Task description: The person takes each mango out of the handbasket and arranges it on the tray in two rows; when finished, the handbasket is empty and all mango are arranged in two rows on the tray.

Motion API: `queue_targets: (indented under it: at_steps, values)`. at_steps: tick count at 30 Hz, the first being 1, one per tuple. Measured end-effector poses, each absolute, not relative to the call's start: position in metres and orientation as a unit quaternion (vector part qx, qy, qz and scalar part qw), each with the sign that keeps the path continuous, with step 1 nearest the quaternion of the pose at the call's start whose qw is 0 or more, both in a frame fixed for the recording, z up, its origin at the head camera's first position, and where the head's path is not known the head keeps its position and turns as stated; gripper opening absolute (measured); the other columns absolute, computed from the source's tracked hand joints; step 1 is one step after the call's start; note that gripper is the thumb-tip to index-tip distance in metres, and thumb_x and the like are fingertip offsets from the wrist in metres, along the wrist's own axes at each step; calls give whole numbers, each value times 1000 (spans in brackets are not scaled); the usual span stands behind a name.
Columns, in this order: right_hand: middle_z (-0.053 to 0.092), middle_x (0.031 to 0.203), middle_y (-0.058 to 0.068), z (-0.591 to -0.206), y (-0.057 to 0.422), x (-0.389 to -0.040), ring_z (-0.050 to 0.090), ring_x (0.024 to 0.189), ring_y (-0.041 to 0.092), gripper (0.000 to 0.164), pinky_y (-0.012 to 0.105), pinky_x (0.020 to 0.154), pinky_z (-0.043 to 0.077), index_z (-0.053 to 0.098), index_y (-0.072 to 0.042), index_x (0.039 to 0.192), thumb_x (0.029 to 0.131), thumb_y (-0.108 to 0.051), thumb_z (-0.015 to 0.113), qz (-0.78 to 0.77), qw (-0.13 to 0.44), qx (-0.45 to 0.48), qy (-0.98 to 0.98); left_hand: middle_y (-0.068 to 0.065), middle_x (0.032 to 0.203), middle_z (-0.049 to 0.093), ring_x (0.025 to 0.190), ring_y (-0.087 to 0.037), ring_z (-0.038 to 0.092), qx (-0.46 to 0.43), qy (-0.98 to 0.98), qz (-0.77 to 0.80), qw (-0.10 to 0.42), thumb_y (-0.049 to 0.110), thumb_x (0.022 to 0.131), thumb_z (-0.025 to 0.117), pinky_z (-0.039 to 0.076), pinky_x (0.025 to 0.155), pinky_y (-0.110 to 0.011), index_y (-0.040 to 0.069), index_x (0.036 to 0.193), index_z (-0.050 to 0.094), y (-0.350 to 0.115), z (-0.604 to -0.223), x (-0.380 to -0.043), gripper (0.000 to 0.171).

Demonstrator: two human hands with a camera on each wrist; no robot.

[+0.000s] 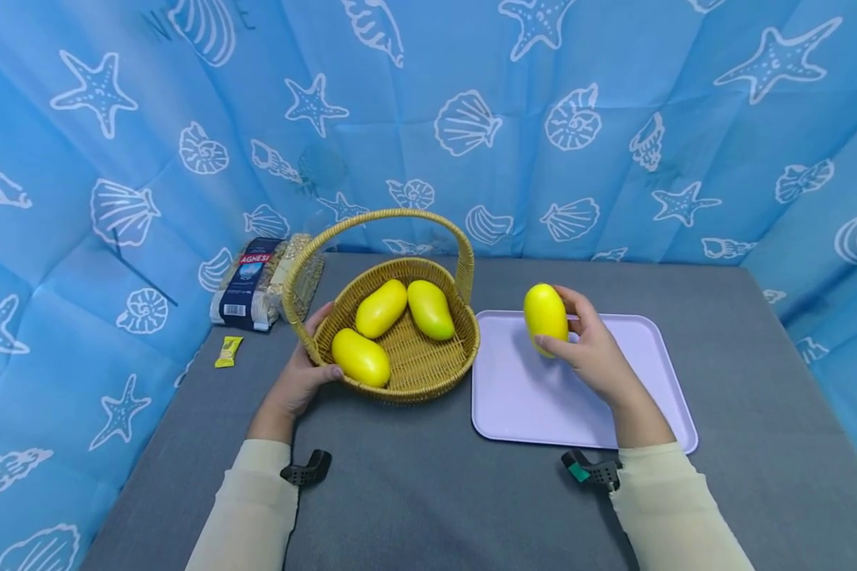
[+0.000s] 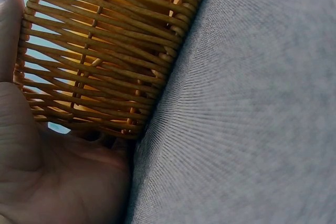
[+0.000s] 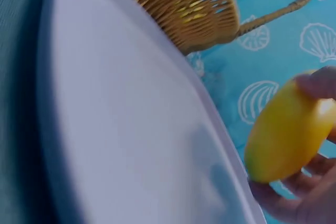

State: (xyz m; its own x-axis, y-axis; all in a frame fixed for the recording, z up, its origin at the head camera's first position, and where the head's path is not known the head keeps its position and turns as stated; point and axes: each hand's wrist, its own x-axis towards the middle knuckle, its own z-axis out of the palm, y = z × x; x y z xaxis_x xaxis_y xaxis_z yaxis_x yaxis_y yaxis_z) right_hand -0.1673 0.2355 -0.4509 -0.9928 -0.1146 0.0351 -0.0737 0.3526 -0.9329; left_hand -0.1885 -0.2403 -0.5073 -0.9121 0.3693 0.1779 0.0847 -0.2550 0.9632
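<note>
My left hand (image 1: pixel 301 382) grips the left side of a wicker basket (image 1: pixel 423 363), thumb over its rim. In the left wrist view the palm lies against the woven wall (image 2: pixel 100 40), low by the cloth. Inside the basket lie three yellow mangoes: one at the front left (image 1: pixel 360 358), one behind it (image 1: pixel 382 309), and a green-tipped one (image 1: pixel 432 311) at the back right. My right hand (image 1: pixel 603 361) holds a fourth-like yellow mango (image 1: pixel 545 309) between thumb and fingers, above a pale lilac tray (image 1: pixel 521 408). The right wrist view shows this mango (image 3: pixel 286 129) upright-tilted past the tray's edge.
Left of the basket, a pasta bag (image 1: pixel 246 285) labelled AGNESI leans beside another clear bag (image 1: pixel 303 277). A small yellow wrapped packet (image 1: pixel 228 351) lies in front of them. The basket's tall handle (image 1: pixel 393 212) arches overhead. A blue shell-print curtain (image 1: pixel 414 143) borders the grey table (image 1: pixel 428 492).
</note>
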Motion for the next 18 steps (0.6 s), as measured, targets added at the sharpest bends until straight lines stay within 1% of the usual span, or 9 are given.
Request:
queue_targets:
  at_steps: [3, 4, 5, 7, 13, 15, 18]
  values:
    - [41, 159, 27, -456, 235, -171, 48, 130, 48, 87, 59, 102, 48, 29, -4, 171, 100, -15, 79, -493, 14, -46, 869, -14, 179, 20, 160, -38, 21, 185, 604, 770, 92, 13, 96, 88, 35, 120, -32, 21, 175, 20, -240, -507, -188, 105]
    - [41, 159, 28, -458, 235, -172, 47, 131, 49, 87, 65, 103, 46, 30, -3, 170, 100, -16, 80, -471, 12, -44, 881, -13, 179, 20, 160, -37, 21, 184, 605, 770, 92, 14, 96, 88, 36, 120, -31, 22, 175, 20, -240, -507, -188, 105]
    - [42, 158, 29, -460, 234, -173, 48, 130, 50, 86, 69, 104, 44, 32, -3, 169, 99, -17, 81, -451, 10, -41, 891, -13, 179, 20, 160, -37, 22, 184, 604, 770, 93, 14, 96, 88, 36, 120, -32, 22, 176, 20, -240, -507, -188, 105]
    - [44, 156, 30, -462, 233, -173, 50, 130, 50, 84, 71, 105, 43, 36, -4, 168, 99, -20, 82, -414, 6, -35, 910, -13, 179, 20, 160, -37, 21, 186, 602, 771, 94, 13, 96, 87, 35, 120, -32, 22, 176, 20, -240, -508, -189, 105]
    - [48, 149, 32, -465, 227, -173, 52, 125, 48, 80, 67, 101, 44, 44, -3, 164, 99, -31, 82, -347, 1, -8, 938, -13, 179, 19, 160, -37, 21, 187, 599, 772, 95, 13, 96, 87, 36, 120, -32, 23, 175, 20, -241, -507, -189, 104]
    - [48, 149, 32, -464, 226, -172, 52, 125, 47, 82, 67, 101, 44, 44, -3, 164, 100, -39, 80, -345, 6, 1, 939, -13, 179, 20, 160, -37, 21, 187, 600, 772, 95, 13, 96, 87, 36, 120, -32, 24, 175, 22, -241, -507, -189, 104]
    - [46, 153, 33, -460, 224, -171, 50, 131, 49, 80, 69, 107, 43, 41, -1, 165, 105, -43, 72, -360, 22, -1, 933, -12, 179, 20, 160, -37, 22, 186, 600, 772, 96, 14, 95, 88, 36, 120, -32, 27, 175, 25, -240, -507, -189, 102]
